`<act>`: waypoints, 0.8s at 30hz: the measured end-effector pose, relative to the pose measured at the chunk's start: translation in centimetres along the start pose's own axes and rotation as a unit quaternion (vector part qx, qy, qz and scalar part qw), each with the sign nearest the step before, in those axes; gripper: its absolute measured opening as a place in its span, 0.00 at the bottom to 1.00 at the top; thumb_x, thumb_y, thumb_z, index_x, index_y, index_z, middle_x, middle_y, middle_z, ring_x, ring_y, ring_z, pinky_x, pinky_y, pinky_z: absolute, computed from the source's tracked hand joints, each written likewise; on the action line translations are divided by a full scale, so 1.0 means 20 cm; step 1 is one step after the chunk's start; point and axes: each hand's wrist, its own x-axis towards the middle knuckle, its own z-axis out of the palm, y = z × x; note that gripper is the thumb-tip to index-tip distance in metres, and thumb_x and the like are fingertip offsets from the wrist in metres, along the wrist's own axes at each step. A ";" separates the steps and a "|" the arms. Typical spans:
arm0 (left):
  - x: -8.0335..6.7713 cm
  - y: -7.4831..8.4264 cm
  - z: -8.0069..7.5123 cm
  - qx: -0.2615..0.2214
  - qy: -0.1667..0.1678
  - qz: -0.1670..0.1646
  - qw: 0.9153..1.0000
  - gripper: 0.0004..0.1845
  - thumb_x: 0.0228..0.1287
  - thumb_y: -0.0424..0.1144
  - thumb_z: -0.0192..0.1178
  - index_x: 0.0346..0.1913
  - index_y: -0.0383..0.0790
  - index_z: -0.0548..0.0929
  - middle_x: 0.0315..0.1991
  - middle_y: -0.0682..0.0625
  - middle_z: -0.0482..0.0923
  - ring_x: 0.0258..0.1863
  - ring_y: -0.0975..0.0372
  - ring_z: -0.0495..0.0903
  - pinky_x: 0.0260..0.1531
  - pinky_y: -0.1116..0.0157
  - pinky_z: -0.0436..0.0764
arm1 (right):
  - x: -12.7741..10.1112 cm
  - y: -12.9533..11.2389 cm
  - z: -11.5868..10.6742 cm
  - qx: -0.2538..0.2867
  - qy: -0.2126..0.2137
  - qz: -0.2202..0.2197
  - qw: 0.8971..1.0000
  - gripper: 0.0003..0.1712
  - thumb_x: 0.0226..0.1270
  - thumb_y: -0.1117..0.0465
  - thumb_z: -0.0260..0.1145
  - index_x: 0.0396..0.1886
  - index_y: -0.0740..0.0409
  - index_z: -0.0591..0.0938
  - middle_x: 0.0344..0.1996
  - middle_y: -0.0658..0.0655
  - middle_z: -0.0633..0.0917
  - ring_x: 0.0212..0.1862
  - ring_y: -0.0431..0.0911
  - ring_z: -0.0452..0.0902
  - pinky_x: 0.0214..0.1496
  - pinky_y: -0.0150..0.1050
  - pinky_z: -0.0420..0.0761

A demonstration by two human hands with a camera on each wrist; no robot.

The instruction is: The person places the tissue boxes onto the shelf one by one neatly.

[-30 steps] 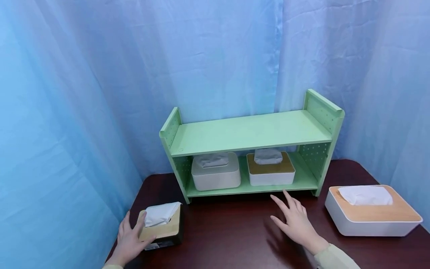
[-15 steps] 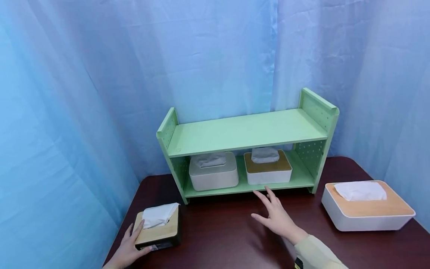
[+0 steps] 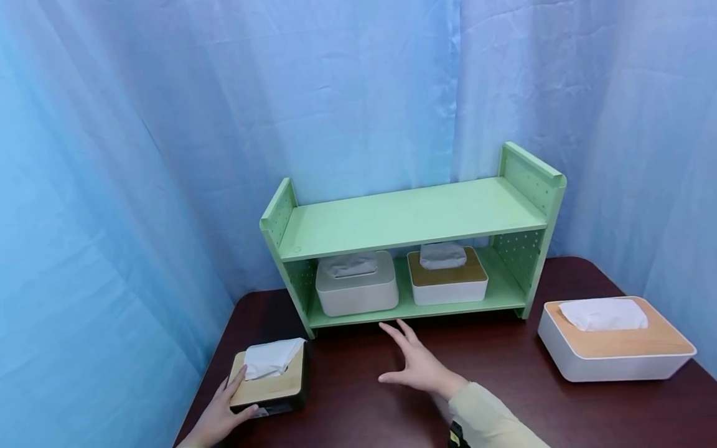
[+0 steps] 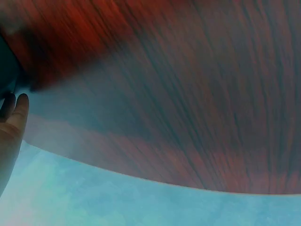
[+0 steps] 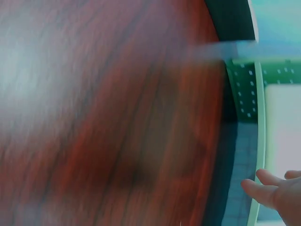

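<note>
— How's the light in the head view?

— Bright and even, cool blue off the curtain (image 3: 168, 124); soft shadows sit under the shelf (image 3: 409, 218) and beneath the right hand (image 3: 417, 367). Straight lines bow slightly toward the frame's edges.

— And the wrist views?

— Both smeared. The bench (image 4: 188, 94) shows streaked grain with a pale glare band at left; the right wrist view is blurred throughout — the shelf's dotted panel at right barely resolves.

A small dark tissue box (image 3: 267, 381) with a wooden lid lies flat at the counter's front-left corner, white tissue sticking up.
</note>
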 end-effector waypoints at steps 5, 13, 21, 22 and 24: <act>0.00 0.05 0.03 -0.018 0.006 0.016 1.000 0.51 0.51 0.54 0.69 0.73 0.38 0.56 0.67 0.21 0.51 0.64 0.30 0.56 0.53 0.39 0.69 | 0.03 -0.07 0.10 -0.001 -0.023 -0.026 0.999 0.56 0.48 0.50 0.77 0.74 0.42 0.55 0.71 0.75 0.45 0.63 0.68 0.65 0.52 0.54 0.76; 0.02 0.11 0.08 -0.036 0.005 0.022 0.999 0.50 0.51 0.54 0.69 0.73 0.41 0.57 0.68 0.22 0.50 0.65 0.31 0.56 0.55 0.39 0.68 | 0.07 -0.11 0.22 -0.003 -0.056 -0.048 0.997 0.62 0.43 0.50 0.79 0.75 0.43 0.53 0.70 0.79 0.45 0.63 0.71 0.63 0.53 0.55 0.76; 0.03 0.20 0.15 -0.059 0.006 0.026 0.998 0.49 0.52 0.55 0.68 0.73 0.42 0.57 0.68 0.23 0.49 0.65 0.32 0.58 0.55 0.40 0.67 | 0.08 -0.10 0.31 0.004 -0.071 -0.034 0.997 0.65 0.41 0.50 0.80 0.75 0.42 0.50 0.70 0.78 0.43 0.63 0.71 0.63 0.53 0.53 0.76; 0.03 0.21 0.16 -0.064 0.006 0.029 0.998 0.49 0.52 0.55 0.68 0.73 0.42 0.57 0.68 0.23 0.49 0.65 0.33 0.58 0.56 0.40 0.67 | 0.08 -0.09 0.32 0.005 -0.073 -0.032 0.997 0.65 0.40 0.50 0.81 0.75 0.41 0.50 0.70 0.78 0.43 0.63 0.71 0.63 0.53 0.54 0.76; 0.03 0.24 0.18 -0.074 0.006 0.036 0.997 0.49 0.52 0.55 0.68 0.73 0.42 0.57 0.69 0.24 0.49 0.65 0.34 0.58 0.57 0.41 0.67 | 0.08 -0.10 0.34 0.003 -0.075 -0.032 0.997 0.65 0.40 0.50 0.81 0.75 0.41 0.51 0.70 0.78 0.44 0.62 0.71 0.64 0.52 0.53 0.76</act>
